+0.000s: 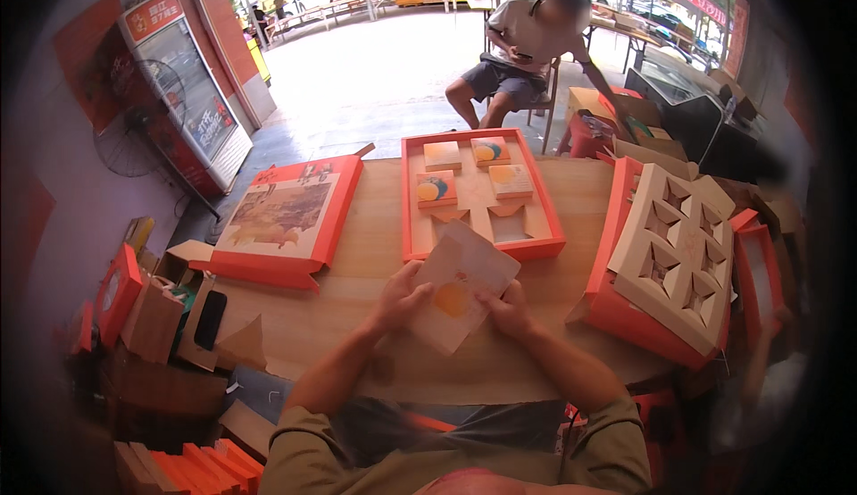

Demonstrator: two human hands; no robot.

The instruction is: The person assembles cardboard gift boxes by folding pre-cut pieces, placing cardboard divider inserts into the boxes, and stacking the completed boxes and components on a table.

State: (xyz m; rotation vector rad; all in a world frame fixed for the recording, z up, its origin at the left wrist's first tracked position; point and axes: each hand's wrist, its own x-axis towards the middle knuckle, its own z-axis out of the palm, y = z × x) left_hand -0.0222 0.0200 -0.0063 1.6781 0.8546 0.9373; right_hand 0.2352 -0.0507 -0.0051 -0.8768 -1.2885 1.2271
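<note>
Both my hands hold a flat pale card-like piece with an orange circle printed on it. It is tilted above the table, and I cannot tell whether it is a card or a flattened carton. My left hand grips its left edge, and my right hand pinches its lower right edge with the thumb on top. Just beyond lies a red gift box with a cardboard insert. Several small square boxes, among them a blue-and-yellow one, sit in its far compartments. The piece partly covers the two nearest compartments, where no small box shows.
A red printed lid lies at the left of the wooden table. Stacked red boxes with a beige insert stand at the right. Opened cartons and a black phone-like object are at the left edge. A seated person reaches toward cartons beyond the table.
</note>
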